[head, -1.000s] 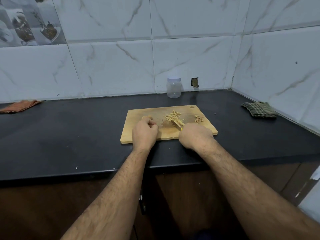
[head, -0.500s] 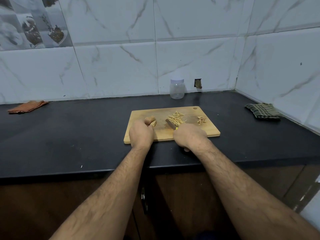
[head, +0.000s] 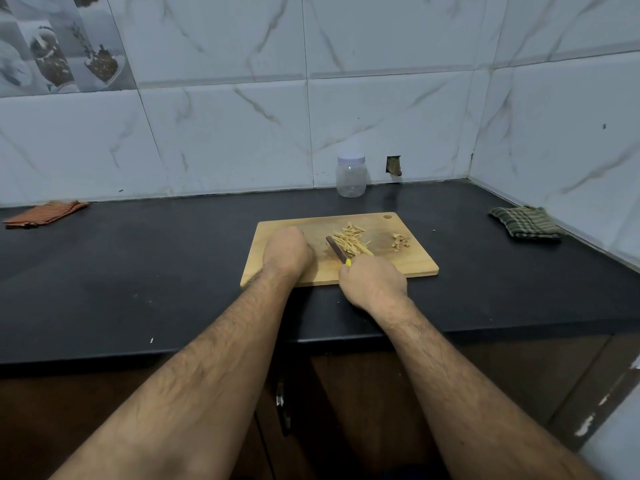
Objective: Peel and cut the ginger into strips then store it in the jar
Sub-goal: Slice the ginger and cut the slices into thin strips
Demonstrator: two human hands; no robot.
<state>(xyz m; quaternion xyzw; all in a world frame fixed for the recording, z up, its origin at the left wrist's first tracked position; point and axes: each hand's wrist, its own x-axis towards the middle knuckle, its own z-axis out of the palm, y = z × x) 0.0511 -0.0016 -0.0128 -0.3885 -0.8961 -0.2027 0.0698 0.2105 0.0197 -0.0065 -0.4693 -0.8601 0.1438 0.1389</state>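
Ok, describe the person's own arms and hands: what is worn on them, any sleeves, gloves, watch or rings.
Both forearms are bare up to the bottom of the picture, with no sleeves in view, and both are hairy. The left hand and the right hand wear no gloves. No watch or band shows on either wrist. The fingers are mostly hidden behind the backs of the hands, so rings cannot be ruled out.

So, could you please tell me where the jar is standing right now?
In the head view the jar stands lidded at the back of the black counter against the tiled wall, behind the cutting board, left of the wall hole.
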